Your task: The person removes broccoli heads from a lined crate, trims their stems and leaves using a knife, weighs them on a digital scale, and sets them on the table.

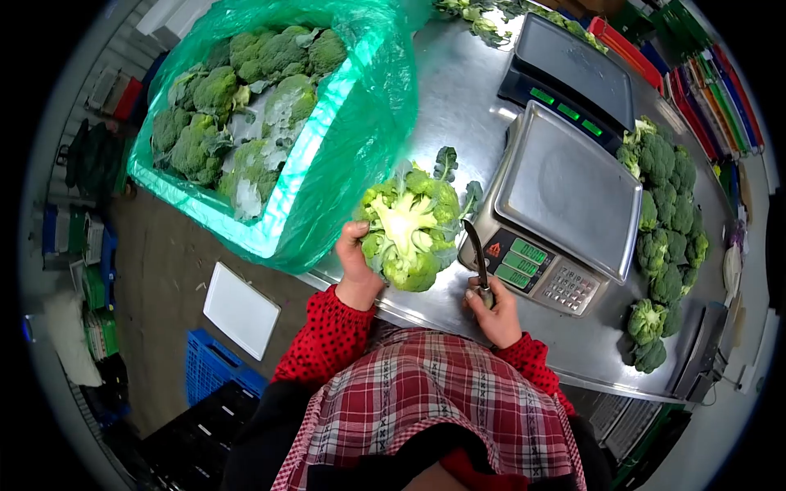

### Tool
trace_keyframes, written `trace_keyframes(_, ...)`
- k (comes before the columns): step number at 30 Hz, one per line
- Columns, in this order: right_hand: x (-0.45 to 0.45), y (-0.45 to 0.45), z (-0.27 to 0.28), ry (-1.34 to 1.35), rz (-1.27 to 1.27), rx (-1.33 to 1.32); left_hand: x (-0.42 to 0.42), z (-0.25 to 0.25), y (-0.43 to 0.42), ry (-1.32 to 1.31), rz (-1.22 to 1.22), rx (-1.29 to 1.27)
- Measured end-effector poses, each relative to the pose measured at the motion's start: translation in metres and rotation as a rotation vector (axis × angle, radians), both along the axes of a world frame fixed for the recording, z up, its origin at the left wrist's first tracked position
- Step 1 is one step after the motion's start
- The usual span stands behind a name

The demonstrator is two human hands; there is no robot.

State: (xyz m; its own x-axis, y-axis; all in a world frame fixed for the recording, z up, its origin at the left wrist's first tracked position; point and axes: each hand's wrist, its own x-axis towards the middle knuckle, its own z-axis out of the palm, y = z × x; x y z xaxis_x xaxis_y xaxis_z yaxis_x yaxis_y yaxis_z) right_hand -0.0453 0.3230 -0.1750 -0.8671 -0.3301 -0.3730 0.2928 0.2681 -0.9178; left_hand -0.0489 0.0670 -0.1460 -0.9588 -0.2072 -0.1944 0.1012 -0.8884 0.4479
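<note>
Broccoli in one hand, knife in the other, leaves showing at the edge

From the head camera, one broccoli head (pixel 407 221) is sitting in the left hand (pixel 358 266) above the counter (pixel 446 78), its pale stem side facing up. Leaves (pixel 446 164) are sticking out from its far edge and right side, so leaf is remaining on this head. Other heads (pixel 678 192) are lying grouped on the counter beyond the scale (pixel 565 196), and more (pixel 214 90) are filling much of the crate (pixel 214 217) with its green plastic lining. Loose greens (pixel 483 26) are lying at the counter's far side.

The left thumb is pressing the head's near side; the other left fingers are mostly hiding behind it, so their spread I cannot tell. The right hand (pixel 499 319) is closing its fingers around the handle of the curved knife (pixel 477 254), whose blade is pointing up between the broccoli and the scale, with its tip near the leaves.
</note>
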Motion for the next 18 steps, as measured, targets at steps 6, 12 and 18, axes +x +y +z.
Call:
trace_keyframes(6,-0.003,0.025,0.015,0.086,-0.223,0.026,-0.076,0.055,0.02,0.13,0.083,-1.329)
trace_keyframes(12,0.001,0.052,0.04,0.136,-0.463,-0.081,-0.157,0.079,0.104,0.892,0.115,-2.197)
trace_keyframes(18,0.038,0.079,0.039,0.074,-0.692,-0.156,-0.13,0.035,0.079,0.65,0.091,-2.022)
